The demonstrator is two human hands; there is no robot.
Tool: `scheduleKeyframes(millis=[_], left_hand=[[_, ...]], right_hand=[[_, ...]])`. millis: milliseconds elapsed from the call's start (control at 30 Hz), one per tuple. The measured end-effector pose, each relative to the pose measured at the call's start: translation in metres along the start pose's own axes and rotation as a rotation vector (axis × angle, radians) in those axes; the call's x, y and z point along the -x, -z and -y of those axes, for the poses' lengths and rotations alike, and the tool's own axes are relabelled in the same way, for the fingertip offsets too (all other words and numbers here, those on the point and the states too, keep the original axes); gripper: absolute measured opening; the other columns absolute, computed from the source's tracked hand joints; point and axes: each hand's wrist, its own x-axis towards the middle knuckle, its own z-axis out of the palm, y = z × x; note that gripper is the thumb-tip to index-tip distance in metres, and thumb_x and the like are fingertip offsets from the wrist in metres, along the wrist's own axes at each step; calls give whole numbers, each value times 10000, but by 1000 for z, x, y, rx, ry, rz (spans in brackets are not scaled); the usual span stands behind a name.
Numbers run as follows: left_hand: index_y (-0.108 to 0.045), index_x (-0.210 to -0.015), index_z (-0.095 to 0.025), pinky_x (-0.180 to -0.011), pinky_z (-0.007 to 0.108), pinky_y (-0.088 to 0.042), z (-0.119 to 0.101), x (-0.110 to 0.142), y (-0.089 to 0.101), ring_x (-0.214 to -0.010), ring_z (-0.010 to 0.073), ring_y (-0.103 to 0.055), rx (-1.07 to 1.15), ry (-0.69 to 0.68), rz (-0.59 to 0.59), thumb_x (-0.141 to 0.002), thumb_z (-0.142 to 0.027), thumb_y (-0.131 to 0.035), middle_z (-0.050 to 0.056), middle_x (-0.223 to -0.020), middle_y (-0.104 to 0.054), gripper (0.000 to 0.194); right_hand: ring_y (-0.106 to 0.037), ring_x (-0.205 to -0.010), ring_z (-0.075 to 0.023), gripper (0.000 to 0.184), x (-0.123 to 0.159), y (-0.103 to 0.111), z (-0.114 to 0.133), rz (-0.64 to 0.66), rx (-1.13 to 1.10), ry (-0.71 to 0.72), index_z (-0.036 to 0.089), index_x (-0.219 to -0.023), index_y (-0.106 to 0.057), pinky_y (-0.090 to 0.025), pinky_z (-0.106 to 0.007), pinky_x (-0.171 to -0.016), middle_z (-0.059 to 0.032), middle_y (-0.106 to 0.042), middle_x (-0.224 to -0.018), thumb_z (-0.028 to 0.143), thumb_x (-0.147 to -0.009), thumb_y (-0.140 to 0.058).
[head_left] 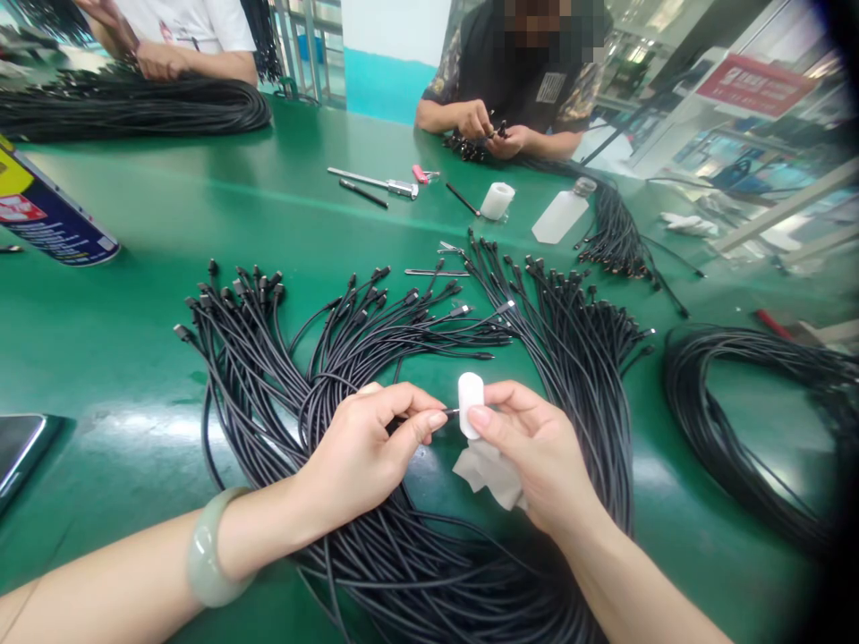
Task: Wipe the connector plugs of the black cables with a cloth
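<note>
My left hand [382, 434] pinches the end of a black cable, whose metal plug tip [452, 411] points right. Between the thumb and fingers of my right hand [540, 447] is a small white rounded pad [472, 404], touching or very close to that tip. A crumpled whitish cloth or tissue [493, 472] hangs below the pad, also in my right hand. Under both hands spreads a large bundle of black cables [463, 581], its connector ends fanned out in a left group [248, 313] and a right group [577, 313].
On the green table [288, 197] lie a caliper [376, 182], a dark pen-like rod [363, 193], a white roll [497, 202] and a clear bottle [562, 213]. A spray can [54, 210] and a phone [20, 452] are at left, coiled cables [698, 429] at right. Two people work opposite.
</note>
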Motion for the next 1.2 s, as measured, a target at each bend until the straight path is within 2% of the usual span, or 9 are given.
scheduleKeyframes(millis=[267, 567, 1200], left_hand=[[-717, -915, -224, -733, 289, -444, -2, 4, -1, -733, 130, -647, -116, -121, -49, -914, -197, -664, -41, -870, -769, 59], [-708, -939, -201, -724, 287, -468, 1, 4, -2, -753, 140, -671, -168, -222, -78, -918, -175, -660, -20, -877, -772, 59], [-720, -987, -198, -740, 282, -480, 5, 5, -3, -779, 136, -702, -168, -262, -100, -903, -143, -683, -13, -883, -776, 107]], right_hand=[[-490, -460, -89, 300, -1, -1, 1, 13, 13, -28, 190, -812, -692, -364, -192, -434, 8, -661, -603, 370, -675, -889], [-462, -462, -77, 291, 0, 1, 0, 4, 15, -38, 185, -798, -688, -337, -180, -424, 17, -634, -592, 380, -693, -877], [-524, -518, -100, 293, 0, 0, 0, -30, 11, -6, 183, -798, -693, -399, -193, -466, 3, -650, -634, 374, -684, -883]])
